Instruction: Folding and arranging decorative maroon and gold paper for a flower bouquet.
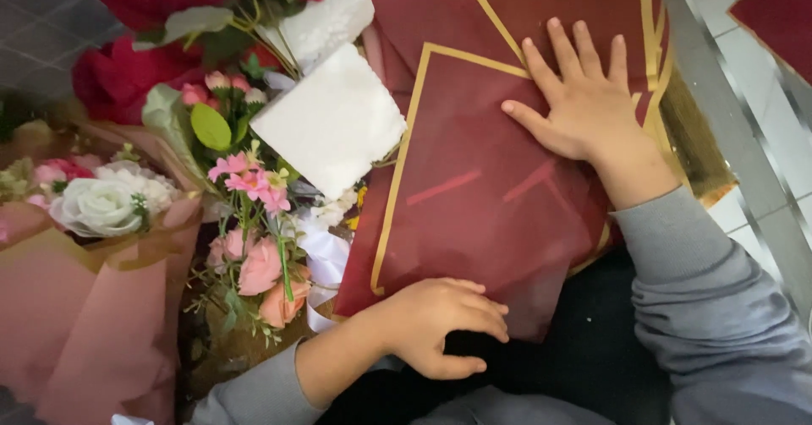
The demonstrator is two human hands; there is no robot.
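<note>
Left hand: I see it curled, gripping the near edge of the dark red, gold-bordered wrapping sheet.
Right hand: spread flat, pressing the sheet.

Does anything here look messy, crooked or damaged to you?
Nothing looks damaged. The dark red wrapping sheets with gold borders lie fanned at different angles, not squared up. The right hand presses flat on the top sheet; the left hand grips its near edge. Two white foam-like blocks lie loose among the flowers.

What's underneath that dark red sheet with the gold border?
Under the red sheet lie more red sheets at its top edge, with dark fabric below. The rest underneath is covered.
</note>
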